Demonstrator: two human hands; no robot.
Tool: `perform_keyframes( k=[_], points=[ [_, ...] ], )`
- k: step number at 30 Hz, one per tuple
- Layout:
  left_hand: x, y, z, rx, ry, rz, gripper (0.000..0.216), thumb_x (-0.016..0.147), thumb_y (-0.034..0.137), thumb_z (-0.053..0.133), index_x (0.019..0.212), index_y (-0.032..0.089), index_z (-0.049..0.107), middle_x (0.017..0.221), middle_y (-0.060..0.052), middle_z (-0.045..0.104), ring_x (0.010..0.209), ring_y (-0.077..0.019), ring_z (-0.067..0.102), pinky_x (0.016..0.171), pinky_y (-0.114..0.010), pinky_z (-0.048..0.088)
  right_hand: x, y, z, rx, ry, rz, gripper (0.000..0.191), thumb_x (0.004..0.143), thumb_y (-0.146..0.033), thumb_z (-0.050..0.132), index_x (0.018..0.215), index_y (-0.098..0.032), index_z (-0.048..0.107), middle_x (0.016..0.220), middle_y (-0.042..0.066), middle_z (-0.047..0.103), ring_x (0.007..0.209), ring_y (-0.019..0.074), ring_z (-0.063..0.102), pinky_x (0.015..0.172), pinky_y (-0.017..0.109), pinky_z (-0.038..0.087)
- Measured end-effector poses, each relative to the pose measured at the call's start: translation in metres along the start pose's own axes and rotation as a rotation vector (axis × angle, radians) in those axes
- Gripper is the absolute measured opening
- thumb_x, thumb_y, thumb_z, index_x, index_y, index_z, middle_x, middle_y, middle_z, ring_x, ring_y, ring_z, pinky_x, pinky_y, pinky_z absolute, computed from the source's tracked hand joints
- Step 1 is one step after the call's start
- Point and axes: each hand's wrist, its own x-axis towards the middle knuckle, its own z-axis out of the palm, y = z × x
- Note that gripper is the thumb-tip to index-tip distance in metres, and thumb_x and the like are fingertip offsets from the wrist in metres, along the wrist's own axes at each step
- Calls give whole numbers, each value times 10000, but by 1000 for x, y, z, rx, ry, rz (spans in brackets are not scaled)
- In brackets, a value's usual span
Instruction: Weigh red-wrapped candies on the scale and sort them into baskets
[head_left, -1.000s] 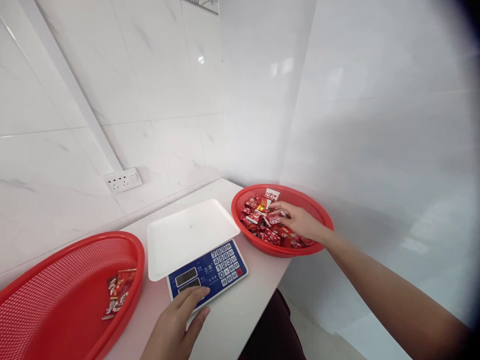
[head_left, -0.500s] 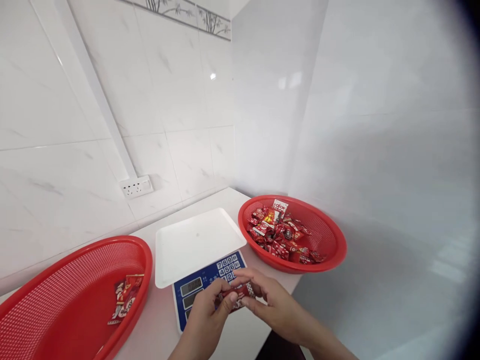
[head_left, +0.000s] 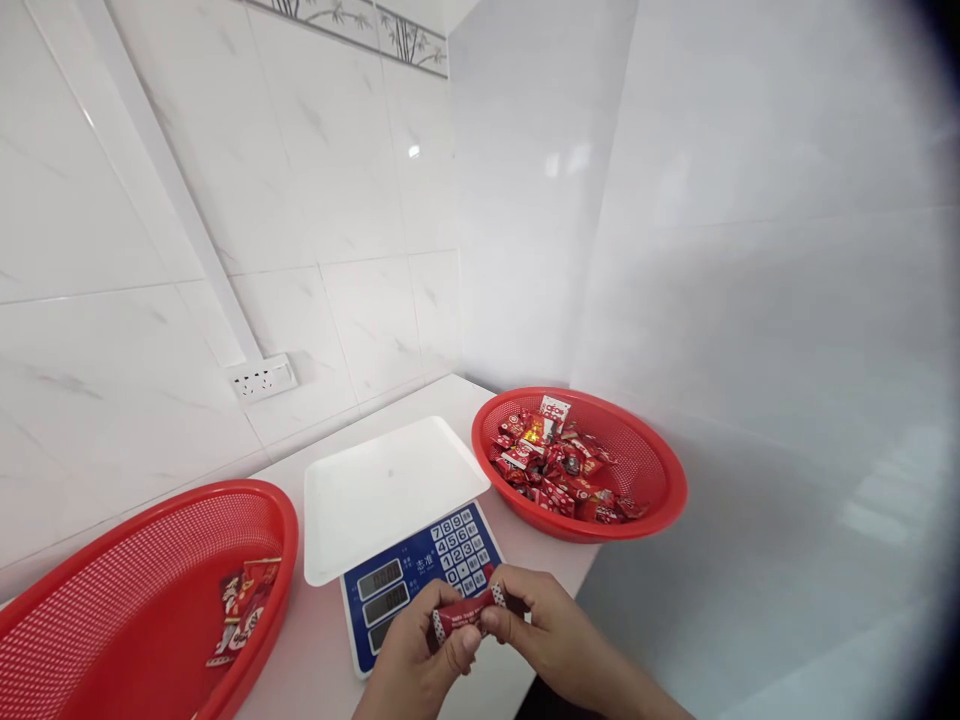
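Between my two hands is a small red wrapped candy (head_left: 466, 612) with white dotted ends. My left hand (head_left: 420, 640) pinches its left end between thumb and fingers. The other end is gripped by my right hand (head_left: 536, 615), thumb in front. Both hands are over the front edge of a digital scale (head_left: 409, 570) with a blue keypad panel and a white weighing tray (head_left: 390, 495) that bears nothing. Part of the panel is hidden behind my hands.
Right of the scale, a red basket (head_left: 660, 500) holds many red-wrapped candies (head_left: 559, 465). At left, a larger red basket (head_left: 97, 640) has several packets (head_left: 244, 610) at its right side. A wall socket (head_left: 262, 378) is above the white table (head_left: 281, 635); walls close off the back and right.
My hands have moved slightly down, and the right hand's fingers have closed in on the candy's end. More of the wrapper now shows. The view has shifted a little.
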Motion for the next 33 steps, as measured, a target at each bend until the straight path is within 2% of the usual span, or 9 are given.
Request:
perform_keyframes(
  k=[4,8,13,16,21,24,27,30,33],
  points=[
    [-3,0,1,-60,41,-17,417,683,563,635,688,170,497,523,42,492,505,-96,427,521,-215,340,3,4,3,50,-24,-31,439,798,-585,460,663,-168,464,609,-20,450,576,108,388,534,230,311],
    [-6,3,1,-89,67,-15,415,667,555,655,661,174,491,511,46,491,495,-93,427,515,-212,343,6,6,3,53,-37,-95,512,778,-653,438,647,-161,495,612,-8,498,586,111,425,544,226,338],
    [-6,9,0,-129,-39,-47,438,664,583,641,658,177,476,500,35,505,479,-97,438,513,-219,347,4,-11,0,96,-211,-241,525,896,-544,313,712,-157,617,701,29,640,677,129,569,663,237,413],
    [-8,11,2,-116,-113,-47,467,705,635,555,669,176,484,490,20,516,475,-106,447,528,-233,352,2,-20,1,103,-247,-317,572,936,-478,239,679,-163,641,683,34,660,708,126,604,735,236,418],
    [-13,7,7,1,-24,-34,465,776,624,466,673,174,524,504,10,512,522,-129,474,570,-243,372,1,-18,7,192,-243,-267,552,943,-450,242,643,-156,601,651,30,639,690,122,613,727,230,432],
    [-12,2,7,136,58,52,480,774,629,457,600,185,511,516,8,490,525,-135,461,540,-240,354,1,-11,9,162,-162,-260,508,926,-471,293,654,-159,588,681,20,626,680,117,580,687,223,422],
    [-10,1,6,292,130,169,489,783,622,450,578,185,529,559,-1,505,542,-138,457,528,-240,324,1,-2,10,70,-50,-202,472,873,-538,377,670,-156,566,641,1,569,601,105,481,580,215,382],
    [-10,4,4,303,101,170,475,775,617,471,604,184,567,557,8,494,518,-124,419,500,-232,297,1,4,10,107,-49,-171,517,827,-616,388,675,-150,553,612,-8,510,579,101,424,537,215,353],
    [-10,8,3,214,16,64,499,734,649,499,583,178,559,495,36,422,457,-97,349,450,-220,266,2,4,11,201,-79,-144,529,809,-631,405,648,-147,542,568,-17,467,544,93,410,503,207,330]
  ],
)
